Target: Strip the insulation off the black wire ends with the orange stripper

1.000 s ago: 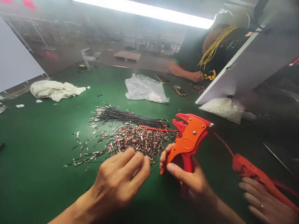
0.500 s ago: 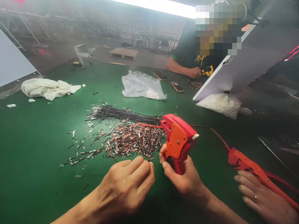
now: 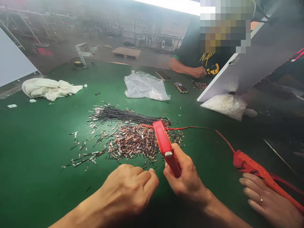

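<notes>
The stripper (image 3: pixel 163 139) is upright above the right end of the clippings (image 3: pixel 135 141), its head's long axis running near to far, with the nose pointing far and slightly left and the pale knob (image 3: pixel 168 154) facing near. The right hand (image 3: pixel 186 174) wraps its fingers around the handle, and the left hand (image 3: pixel 133 186), just left of it, is curled with thumb and forefinger pressed together on a thin wire (image 3: pixel 159 167).
</notes>
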Available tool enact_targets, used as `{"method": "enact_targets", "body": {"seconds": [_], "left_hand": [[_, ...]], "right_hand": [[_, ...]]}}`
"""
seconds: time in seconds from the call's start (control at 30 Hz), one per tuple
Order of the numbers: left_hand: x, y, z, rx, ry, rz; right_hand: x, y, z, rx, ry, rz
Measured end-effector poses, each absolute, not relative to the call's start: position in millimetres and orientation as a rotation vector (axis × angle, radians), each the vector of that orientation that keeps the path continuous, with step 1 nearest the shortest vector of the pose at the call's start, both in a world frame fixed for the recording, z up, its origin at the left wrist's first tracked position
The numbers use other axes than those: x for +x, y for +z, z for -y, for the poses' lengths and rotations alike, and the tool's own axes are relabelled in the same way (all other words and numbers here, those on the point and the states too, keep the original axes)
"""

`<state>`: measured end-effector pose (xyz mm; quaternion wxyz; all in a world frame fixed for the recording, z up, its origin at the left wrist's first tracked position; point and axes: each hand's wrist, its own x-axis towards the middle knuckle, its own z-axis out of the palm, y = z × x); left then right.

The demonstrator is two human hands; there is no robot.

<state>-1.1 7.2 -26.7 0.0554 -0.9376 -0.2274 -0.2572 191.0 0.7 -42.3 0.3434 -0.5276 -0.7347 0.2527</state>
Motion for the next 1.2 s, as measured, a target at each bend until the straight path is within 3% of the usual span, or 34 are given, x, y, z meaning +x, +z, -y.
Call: {"method": "enact_targets", "body": {"seconds": [0.43, 0.6, 0.77, 1.0, 1.2], "left_hand": [[-9, -30, -5, -2.979, -0.466, 0.617], [-9, -27, -4, -2.976, -0.605, 0.606], [-9, -35, -13, -2.921, -0.552, 0.952], [7, -40, -4, -3.036, -0.046, 1.356], [14, -47, -4, -2.927, 0.055, 1.783]], "right_hand": [[185, -43, -6, -1.383, 0.540, 2.026], [202, -49, -18, -1.595, 0.468, 1.839], [211, -47, -22, -1.639, 0.574, 1.768], [204, -39, -23, -1.685, 0.618, 1.735], [208, -41, -23, -1.731, 0.540, 1.642]]}}
